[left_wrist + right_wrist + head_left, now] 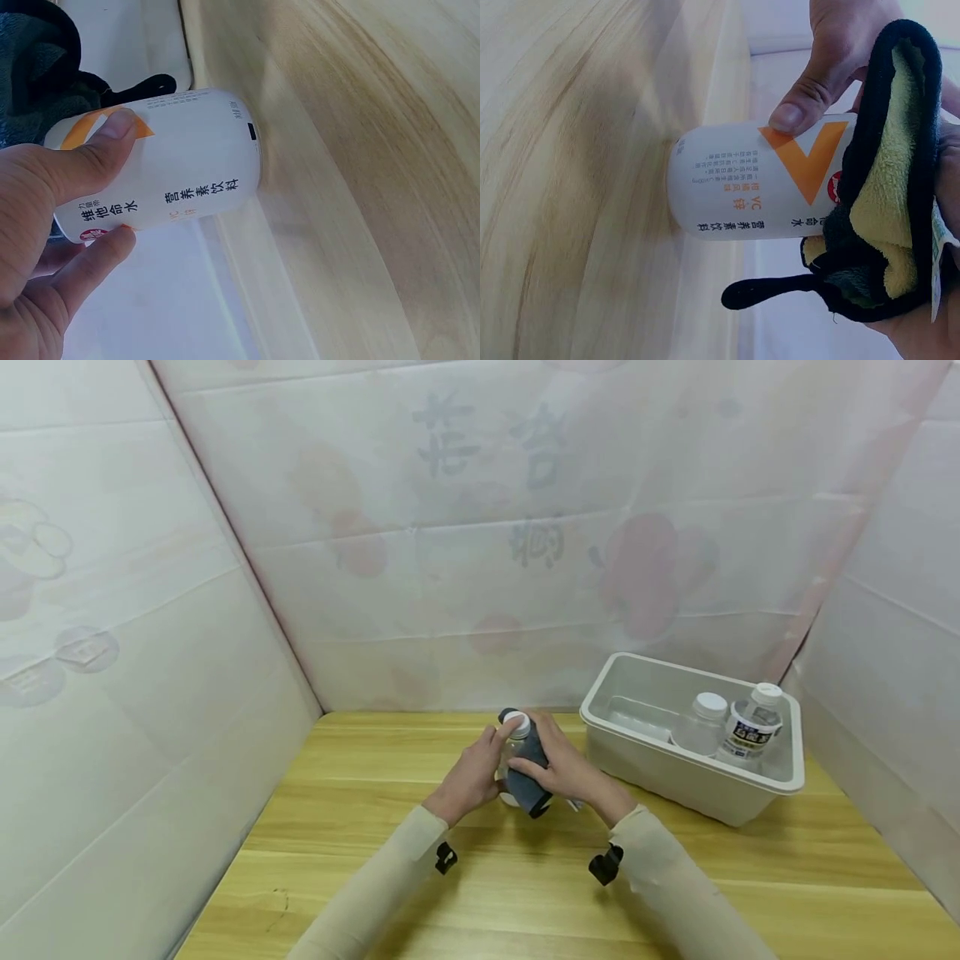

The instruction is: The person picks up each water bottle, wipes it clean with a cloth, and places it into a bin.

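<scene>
A bottle [199,150] with a white label, orange V mark and white cap stands upright on the table between both hands. My left hand [471,774] grips it, thumb and fingers around the label in the left wrist view; in the head view a finger lies by the cap. My right hand [567,768] holds a grey-blue cloth [528,770] against the bottle's right side. In the right wrist view the cloth [889,210] shows yellow lining, black edging and a black loop. It wraps the bottle's upper part, and my right hand is partly hidden behind it.
A grey plastic bin [652,768] stands at the back right of the wooden table [360,793]. Inside its right half are a clear jar with a white lid [702,727] and a labelled clear bottle [750,732]. White printed sheets [420,610] wall the table's back and sides.
</scene>
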A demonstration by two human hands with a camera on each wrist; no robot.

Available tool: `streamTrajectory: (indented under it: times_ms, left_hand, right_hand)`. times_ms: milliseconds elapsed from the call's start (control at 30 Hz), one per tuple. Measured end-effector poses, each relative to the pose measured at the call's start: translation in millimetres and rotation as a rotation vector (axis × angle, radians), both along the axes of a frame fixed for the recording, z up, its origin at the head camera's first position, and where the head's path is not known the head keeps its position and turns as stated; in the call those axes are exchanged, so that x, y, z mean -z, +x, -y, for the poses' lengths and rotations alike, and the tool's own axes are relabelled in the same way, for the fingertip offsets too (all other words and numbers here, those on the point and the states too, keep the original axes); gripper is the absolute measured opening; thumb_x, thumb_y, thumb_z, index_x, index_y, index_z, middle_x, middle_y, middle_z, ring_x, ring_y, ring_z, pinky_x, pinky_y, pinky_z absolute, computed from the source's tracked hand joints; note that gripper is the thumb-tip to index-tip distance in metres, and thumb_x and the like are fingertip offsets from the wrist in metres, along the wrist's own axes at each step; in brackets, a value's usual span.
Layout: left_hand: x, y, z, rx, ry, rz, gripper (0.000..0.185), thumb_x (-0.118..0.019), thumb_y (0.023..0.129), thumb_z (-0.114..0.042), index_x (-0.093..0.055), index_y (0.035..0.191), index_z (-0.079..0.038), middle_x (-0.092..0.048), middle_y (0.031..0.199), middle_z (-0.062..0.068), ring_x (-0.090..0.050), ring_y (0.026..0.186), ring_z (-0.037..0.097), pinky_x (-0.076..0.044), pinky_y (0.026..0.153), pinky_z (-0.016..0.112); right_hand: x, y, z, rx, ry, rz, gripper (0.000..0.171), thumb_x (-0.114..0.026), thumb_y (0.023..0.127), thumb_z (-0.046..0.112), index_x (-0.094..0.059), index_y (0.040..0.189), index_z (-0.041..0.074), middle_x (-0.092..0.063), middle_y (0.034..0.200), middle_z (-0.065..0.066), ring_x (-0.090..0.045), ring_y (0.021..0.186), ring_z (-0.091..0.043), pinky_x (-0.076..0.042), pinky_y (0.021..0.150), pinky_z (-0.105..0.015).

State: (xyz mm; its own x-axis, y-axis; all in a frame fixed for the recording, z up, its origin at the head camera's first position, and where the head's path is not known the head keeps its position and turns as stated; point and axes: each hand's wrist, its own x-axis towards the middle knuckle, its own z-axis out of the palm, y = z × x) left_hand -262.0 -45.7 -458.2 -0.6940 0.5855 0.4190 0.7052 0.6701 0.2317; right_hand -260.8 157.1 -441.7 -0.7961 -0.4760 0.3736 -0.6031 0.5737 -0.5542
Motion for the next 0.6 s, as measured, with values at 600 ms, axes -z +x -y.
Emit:
streamTrajectory:
  times_ms: [600]
  left_hand:
    - [-13.9, -0.7, 10.5, 0.097, -0.03, 0.158, 0.097, -0.073, 0.094, -0.014, -0.004, 0.16, -0.029, -0.051, 0.118, 0.014, -0.063, 0.088, 0.019, -0.055, 0.076, 0.027]
  right_hand:
    - [-4.3, -6.3, -14.3, -0.074, 0.071, 0.123, 0.078, -0.063, 0.101, 0.034, -0.017, 0.161, 0.019, -0.032, 0.157, -0.017, -0.043, 0.139, -0.037, -0.042, 0.108, -0.058]
